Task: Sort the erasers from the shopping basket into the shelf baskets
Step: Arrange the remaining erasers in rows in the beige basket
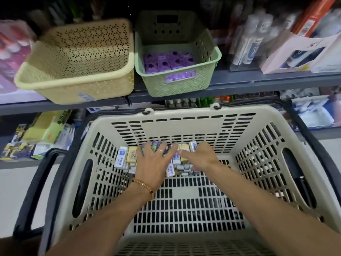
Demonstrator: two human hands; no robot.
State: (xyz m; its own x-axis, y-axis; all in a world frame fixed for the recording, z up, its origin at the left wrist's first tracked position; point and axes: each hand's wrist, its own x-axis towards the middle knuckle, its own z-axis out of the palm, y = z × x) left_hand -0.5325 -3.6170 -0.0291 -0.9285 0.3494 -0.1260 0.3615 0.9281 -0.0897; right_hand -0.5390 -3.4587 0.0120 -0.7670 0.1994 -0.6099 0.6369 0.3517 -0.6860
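A cream slotted shopping basket (184, 124) fills the lower view. Several boxed erasers (123, 157), white, yellow and purple, lie piled at its far end. My left hand (154, 161) lies spread on the pile, fingers over purple packs. My right hand (199, 156) reaches into the pile beside it, fingers curled down among the erasers; what they hold is hidden. On the shelf above stand a yellow perforated basket (73, 74), its inside showing nothing, and a green basket (177, 85) holding several purple erasers (166, 61).
Black handles (33, 189) hang at both sides of the shopping basket. Bottles (252, 43) and boxes (295, 52) stand right of the green basket. Packaged stationery (42, 137) fills the lower shelf on the left.
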